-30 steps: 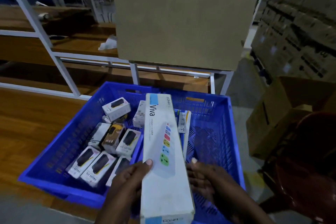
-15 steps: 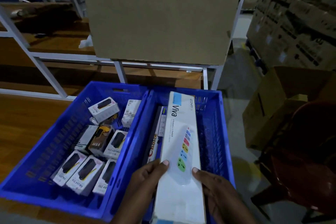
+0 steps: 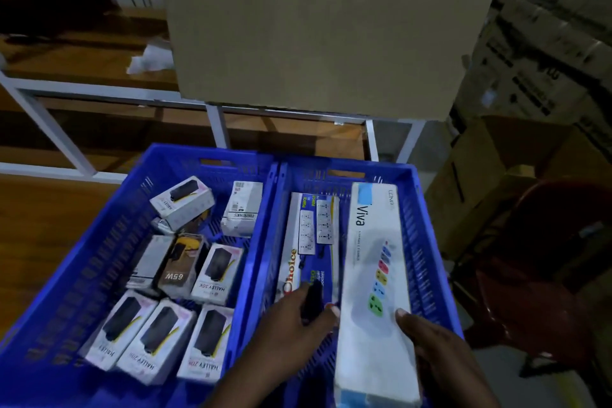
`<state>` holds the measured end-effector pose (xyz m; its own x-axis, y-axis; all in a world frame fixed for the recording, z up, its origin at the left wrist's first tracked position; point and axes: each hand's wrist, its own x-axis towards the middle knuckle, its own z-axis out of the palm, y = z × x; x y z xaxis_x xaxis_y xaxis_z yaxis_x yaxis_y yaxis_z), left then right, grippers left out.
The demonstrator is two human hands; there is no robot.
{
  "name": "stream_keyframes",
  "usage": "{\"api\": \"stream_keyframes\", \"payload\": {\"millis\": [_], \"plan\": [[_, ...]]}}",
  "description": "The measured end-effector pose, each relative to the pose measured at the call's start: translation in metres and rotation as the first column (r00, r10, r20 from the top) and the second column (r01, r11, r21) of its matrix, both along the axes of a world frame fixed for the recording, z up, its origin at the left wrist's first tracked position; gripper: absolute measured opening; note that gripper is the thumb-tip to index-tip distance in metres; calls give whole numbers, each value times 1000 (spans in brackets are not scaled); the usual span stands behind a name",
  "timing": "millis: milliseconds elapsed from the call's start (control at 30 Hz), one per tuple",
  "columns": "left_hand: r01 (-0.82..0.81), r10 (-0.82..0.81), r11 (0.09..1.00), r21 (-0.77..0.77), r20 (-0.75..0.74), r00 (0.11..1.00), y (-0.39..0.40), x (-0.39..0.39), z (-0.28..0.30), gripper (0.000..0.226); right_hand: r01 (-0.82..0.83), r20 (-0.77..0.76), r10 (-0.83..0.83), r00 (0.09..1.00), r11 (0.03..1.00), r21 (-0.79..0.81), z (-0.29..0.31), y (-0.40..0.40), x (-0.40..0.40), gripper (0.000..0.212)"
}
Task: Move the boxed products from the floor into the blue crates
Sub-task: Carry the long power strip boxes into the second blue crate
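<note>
Two blue crates stand side by side. The left crate [image 3: 82, 262] holds several small white charger boxes [image 3: 217, 270]. In the right crate [image 3: 430, 262] lies a long box printed "Choice" [image 3: 299, 252]. A long white "Viva" power strip box [image 3: 376, 275] sits lengthwise in the right crate's right half. My right hand [image 3: 430, 351] grips its near right edge. My left hand [image 3: 291, 331] touches the box's near left side, fingers resting over the "Choice" box.
A big brown cardboard sheet [image 3: 324, 26] leans on a white metal rack [image 3: 215, 122] behind the crates. Stacked cartons [image 3: 546, 43] and an open carton [image 3: 480, 182] fill the right side. A red chair [image 3: 546, 275] stands at the right. Wooden floor [image 3: 43, 225] lies left.
The Viva box has gone from above the left crate rightward and down into the right crate's right half. My left hand has slipped from under the box to its left side.
</note>
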<state>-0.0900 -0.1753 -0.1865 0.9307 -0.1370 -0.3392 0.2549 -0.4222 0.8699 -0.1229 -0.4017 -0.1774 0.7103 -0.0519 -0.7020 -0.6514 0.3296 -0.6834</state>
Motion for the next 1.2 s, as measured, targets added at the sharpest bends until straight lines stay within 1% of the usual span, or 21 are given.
{"api": "stream_keyframes", "payload": {"millis": [67, 100, 133, 167, 200, 233, 267, 333, 400, 500, 533, 567, 667, 733, 833, 867, 933, 1033, 1100, 1133, 1200], "plan": [[126, -131, 982, 138, 34, 991, 3, 6, 4, 41, 15, 3, -15, 1000, 998, -61, -1, 0, 0, 79], [163, -171, 972, 168, 36, 985, 3, 9, 4, 47, 9, 5, -8, 1000, 995, -102, -3, 0, 1, 76], [205, -217, 962, 181, 51, 975, 2, 13, -2, 48, -1, 12, 3, 1000, 988, -154, -2, 1, 3, 66], [228, -247, 956, 186, 88, 965, 2, 14, -6, 48, -24, 34, 32, 999, 976, -219, 0, 3, 5, 46], [246, -267, 947, 206, 84, 960, 3, 15, -10, 51, -43, 53, 60, 997, 957, -286, 0, 4, 5, 26], [257, -282, 938, 232, 81, 956, 4, 16, -13, 55, -71, 58, 96, 994, 940, -334, 0, 7, 6, 14], [267, -302, 927, 263, 100, 948, 6, 16, -18, 60, -106, 66, 138, 988, 928, -357, -3, 9, 7, 13], [257, -325, 908, 330, 167, 931, 9, 15, -21, 72, -121, 113, 174, 978, 923, -366, -7, 19, 10, 18], [242, -339, 883, 402, 188, 922, 13, 11, -21, 81, -114, 147, 181, 972, 919, -377, -10, 34, 15, 14], [241, -368, 872, 426, 247, 897, 19, 6, -21, 82, -150, 166, 215, 963, 930, -334, -14, 61, 25, 17], [256, -378, 869, 422, 234, 896, 18, 4, -24, 81, -180, 163, 250, 955, 918, -352, -18, 67, 30, 18], [251, -378, 869, 426, 245, 893, 18, 2, -26, 80, -210, 155, 286, 946, 900, -383, -22, 73, 35, 19], [151, -365, 865, 479, 393, 844, 19, -4, -28, 81, -261, 129, 386, 914, 799, -542, -36, 90, 45, 22], [204, -358, 884, 422, 328, 874, 18, -9, -29, 80, -257, 139, 436, 889, 727, -637, -47, 100, 50, 28], [254, -365, 909, 330, 338, 868, 22, -14, -22, 74, -220, 136, 436, 890, 671, -708, -50, 110, 52, 30], [261, -372, 908, 327, 346, 861, 22, -15, -26, 73, -220, 128, 439, 890, 656, -722, -48, 112, 53, 30], [309, -437, 877, 369, 343, 831, 27, -13, -24, 70, -197, 133, 418, 898, 656, -729, -48, 110, 54, 17], [328, -455, 872, 362, 357, 816, 29, -19, -39, 72, -139, 157, 399, 903, 619, -773, -50, 102, 47, 18], [349, -465, 873, 341, 369, 804, 29, -20, -34, 72, -103, 156, 376, 913, 584, -805, -49, 96, 35, 13], [362, -474, 871, 332, 375, 797, 30, -20, -34, 74, -86, 153, 364, 919, 562, -823, -47, 93, 27, 16], [349, -465, 875, 335, 385, 797, 31, -18, -30, 78, -19, 169, 342, 925, 483, -875, -44, 84, 11, 38]]}}
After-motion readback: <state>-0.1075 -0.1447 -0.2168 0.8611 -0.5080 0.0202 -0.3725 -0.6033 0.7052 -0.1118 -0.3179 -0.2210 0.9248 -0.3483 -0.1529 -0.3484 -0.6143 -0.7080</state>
